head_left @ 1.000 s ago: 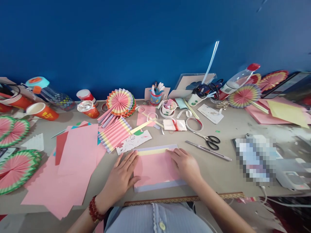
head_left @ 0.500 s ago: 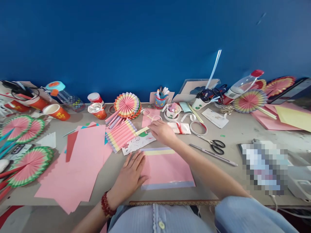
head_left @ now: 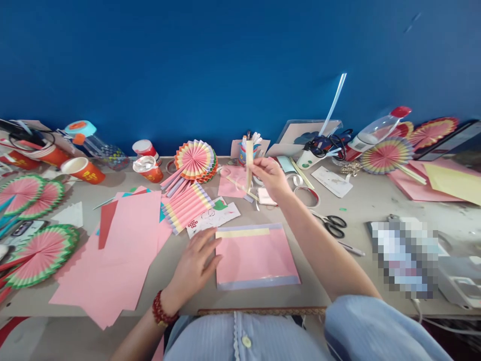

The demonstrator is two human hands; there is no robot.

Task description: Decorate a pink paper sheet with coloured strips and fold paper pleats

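A pink sheet (head_left: 255, 258) with purple bands along its top and bottom edges lies in front of me, a yellow strip (head_left: 240, 232) near its top. Beside its left edge my left hand (head_left: 197, 263) rests with the fingers spread, the fingertips at the upper left corner. My right hand (head_left: 268, 175) is raised beyond the sheet and pinches a narrow pale yellow strip (head_left: 249, 163), which stands upright in front of the pen cup. To the left, a pleated pink, yellow and purple paper (head_left: 190, 206) lies partly on a doodled white card (head_left: 221, 215).
Pink sheets (head_left: 130, 250) and paper fans (head_left: 43, 255) lie to the left. Scissors (head_left: 333, 225), a tape roll (head_left: 307, 197) and a phone (head_left: 402, 258) are on the right. Cups (head_left: 85, 170), a rosette fan (head_left: 194, 159) and a bottle (head_left: 379, 131) stand near the blue wall.
My right hand has moved up and to the right, lifting the yellow strip off the doodled card to upright. My left hand has shifted slightly left.
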